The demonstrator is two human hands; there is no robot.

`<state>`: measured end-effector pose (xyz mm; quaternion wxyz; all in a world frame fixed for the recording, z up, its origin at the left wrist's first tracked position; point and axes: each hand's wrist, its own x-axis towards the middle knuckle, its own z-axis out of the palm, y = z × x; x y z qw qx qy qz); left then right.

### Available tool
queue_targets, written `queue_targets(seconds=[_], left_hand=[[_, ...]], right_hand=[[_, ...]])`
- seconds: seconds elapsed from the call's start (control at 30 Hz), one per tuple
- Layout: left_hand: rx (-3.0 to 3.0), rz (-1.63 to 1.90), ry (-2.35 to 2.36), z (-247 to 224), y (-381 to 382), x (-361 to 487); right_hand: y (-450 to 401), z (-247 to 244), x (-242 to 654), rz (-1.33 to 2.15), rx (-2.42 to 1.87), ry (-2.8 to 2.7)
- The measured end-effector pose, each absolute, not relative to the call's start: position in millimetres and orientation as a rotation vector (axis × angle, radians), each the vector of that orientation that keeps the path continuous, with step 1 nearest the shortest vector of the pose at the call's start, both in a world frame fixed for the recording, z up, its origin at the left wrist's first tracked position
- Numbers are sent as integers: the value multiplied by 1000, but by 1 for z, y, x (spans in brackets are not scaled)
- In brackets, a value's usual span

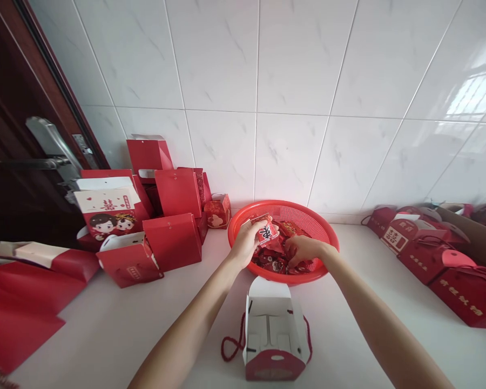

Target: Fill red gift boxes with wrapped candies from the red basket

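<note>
My left hand is closed on a small red packet with white and black lettering, held over the left side of a red plastic basket. Inside that basket lie several red wrapped packets. My right hand reaches down among them with its fingers bent; whatever it pinches is hidden. Just in front of the basket stands an open gift box, white inside and red outside, with dark red cord handles on both sides. Its flaps are up and its white bottom shows.
Red gift boxes stand and lean in a group at the left, near a door handle. More red boxes line the right side. A white tiled wall rises behind the basket.
</note>
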<state>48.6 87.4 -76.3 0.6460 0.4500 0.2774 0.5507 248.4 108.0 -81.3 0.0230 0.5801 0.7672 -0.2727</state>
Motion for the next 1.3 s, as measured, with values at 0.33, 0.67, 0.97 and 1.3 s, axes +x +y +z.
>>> queue_targets(seconds=[0.33,0.67,0.97,1.3], left_hand=[[1021,1240,655,-76,87,49],[1037,1230,663,-76,87,48],[1047,1211,661,-76,86,48],[1056,1224,671,-76,86,49]], right_hand=[[106,-79,244,-872,1529,2198],[107,-76,242,-992,1353,2208],[108,-77,240,-981,1322,2244],[107,-73,245,-1073,1198,2305]])
